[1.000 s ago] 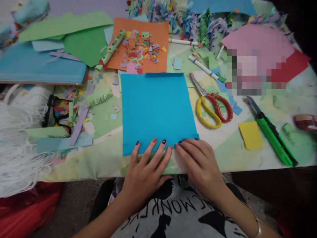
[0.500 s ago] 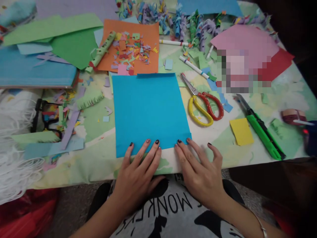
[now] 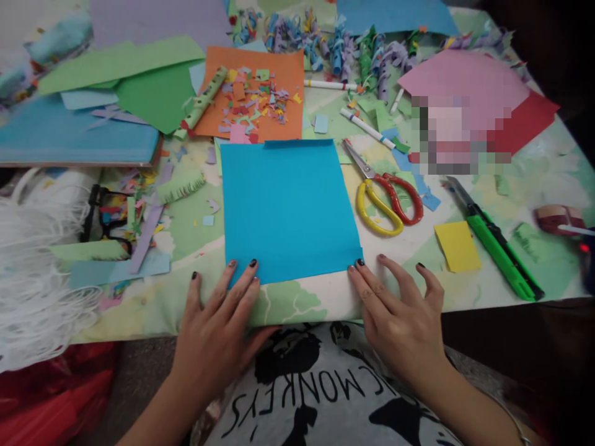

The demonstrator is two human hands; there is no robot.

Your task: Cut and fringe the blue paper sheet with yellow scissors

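A bright blue sheet of paper (image 3: 288, 210) lies flat in front of me, with a narrow folded strip along its far edge and a fold along the near edge. My left hand (image 3: 218, 322) rests palm down at the sheet's near left corner, fingertips on the paper and fingers apart. At the near right corner, my right hand (image 3: 400, 316) touches the paper with its index and middle fingertips, the other fingers spread. Scissors (image 3: 381, 192) with one yellow and one red handle lie just right of the sheet.
A green utility knife (image 3: 504, 254) lies at the right, blade out, beside a yellow paper piece (image 3: 458, 246). Behind the sheet, orange paper (image 3: 279, 68) carries colourful scraps. White cord (image 3: 46, 279) and black glasses (image 3: 95, 210) are at the left. Markers (image 3: 367, 128) lie farther back.
My hands have slid apart along the near edge, the left toward the left corner and the right toward the right corner. The view has shifted slightly; the sheet stays flat.
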